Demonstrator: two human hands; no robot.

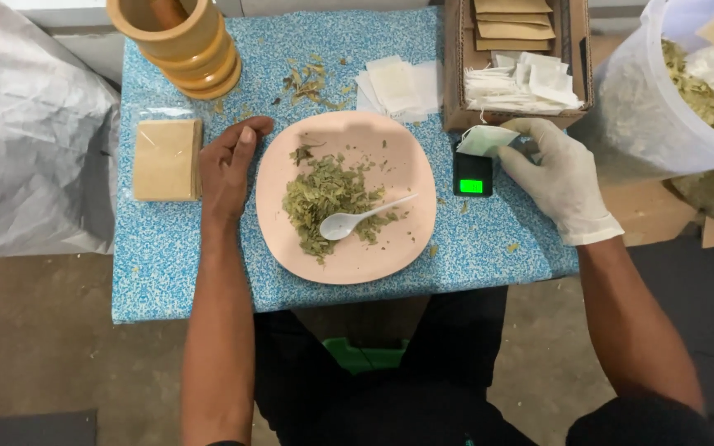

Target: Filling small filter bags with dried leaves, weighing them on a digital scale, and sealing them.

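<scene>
Plate (390, 149), pink, sits mid-table (167, 272) on the blue speckled cover; all places below are given from it. Dried green leaves (324, 198) lie heaped on its left half, with a white plastic spoon (357, 219) resting on the heap, handle pointing right. Left hand (229, 165), bare, rests on the table against the plate's left rim, fingers loosely curled and thumb touching the rim, grasping nothing. Tan packet stack (167, 159) lies just left of that hand. Right hand (559, 177), in a white glove, is right of the plate; its fingers pinch a small pale sachet (485, 139) held over the far end of a black pocket scale (473, 175) with a lit green display, just beside the plate's right rim. Cardboard box (456, 66) of sachets and tan packets stands beyond the scale. Loose white sachets (398, 85) lie beyond the plate; a wooden mortar (179, 41) stands beyond-left. Clear bag (663, 99) of leaves sits far right.
</scene>
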